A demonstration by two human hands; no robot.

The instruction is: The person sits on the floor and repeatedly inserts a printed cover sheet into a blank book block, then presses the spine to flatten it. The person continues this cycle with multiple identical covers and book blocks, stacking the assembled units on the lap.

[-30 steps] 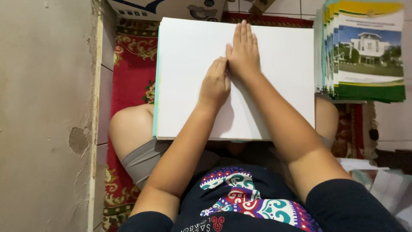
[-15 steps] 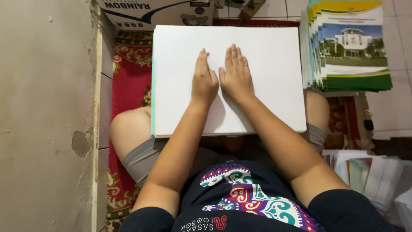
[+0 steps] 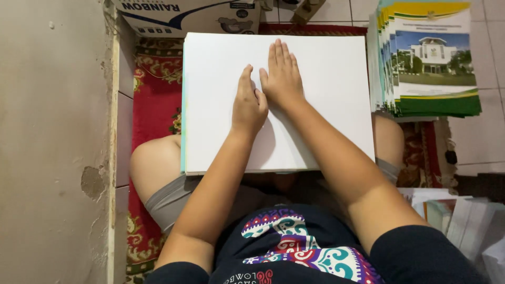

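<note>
A wide stack of blank white sheets (image 3: 326, 121) rests across my knees, its left edge showing pale green layers. My left hand (image 3: 248, 102) lies on the top sheet near the middle, fingers together and pointing away from me. My right hand (image 3: 282, 76) lies flat beside it, palm down, fingers stretched out, its thumb touching my left hand. Neither hand holds anything; both press on the paper.
A pile of green-and-yellow printed booklets (image 3: 428, 58) with a building photo sits at the right on the tiled floor. A cardboard box (image 3: 189, 16) stands beyond the sheets. A red patterned rug (image 3: 155, 97) lies below, a rough grey wall (image 3: 52, 142) runs along the left, and loose papers (image 3: 463, 221) lie at the lower right.
Both hands have slid down and left on the top sheet, then steadied near its middle. The view has shifted a little, with the booklets now further right.
</note>
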